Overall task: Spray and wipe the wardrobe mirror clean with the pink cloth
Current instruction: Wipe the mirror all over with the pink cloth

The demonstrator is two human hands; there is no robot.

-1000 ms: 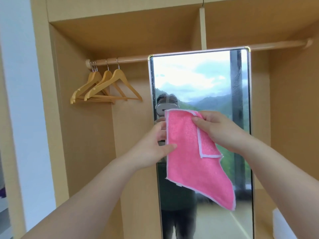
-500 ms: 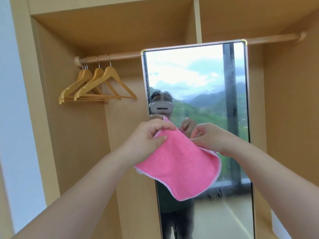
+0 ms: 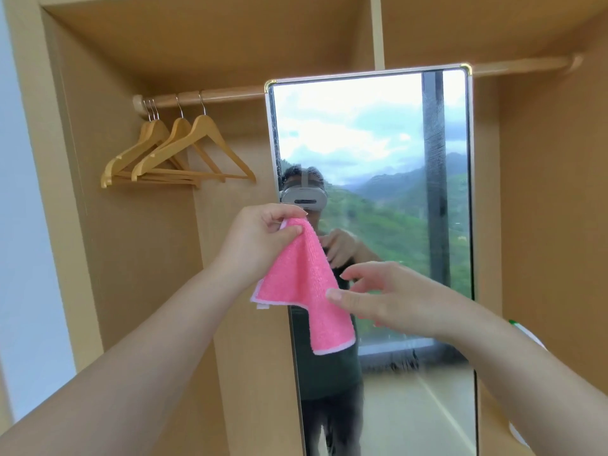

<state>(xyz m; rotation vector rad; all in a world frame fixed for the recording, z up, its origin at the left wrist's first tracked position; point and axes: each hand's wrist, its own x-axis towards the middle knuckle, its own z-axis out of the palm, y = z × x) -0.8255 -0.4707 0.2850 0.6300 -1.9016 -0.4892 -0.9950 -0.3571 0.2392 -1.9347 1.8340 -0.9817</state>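
Head view: the left hand (image 3: 260,238) pinches the top corner of the pink cloth (image 3: 301,284) between thumb and forefinger, so the cloth hangs loose in front of the lower left part of the wardrobe mirror (image 3: 371,153), apart from the glass as far as can be judged. The right hand (image 3: 391,301) is beside the hanging edge with its fingers (image 3: 335,295) spread narrow and holding nothing; the thumb tip is at, or just short of, the cloth edge, and contact cannot be confirmed. The mirror stands upright in the wardrobe (image 3: 131,225), below the hanging rail (image 3: 223,95), with wooden hangers (image 3: 184,153) well to its left. Streaks and droplets show near the left frame and along the lower glass, which suggests spraying is done and the current step is readying the cloth for wiping. The next move calls for the right hand to take the free edge, gather the cloth into a flat pad, and press it against the glass near an upper corner before wiping downward in overlapping passes.
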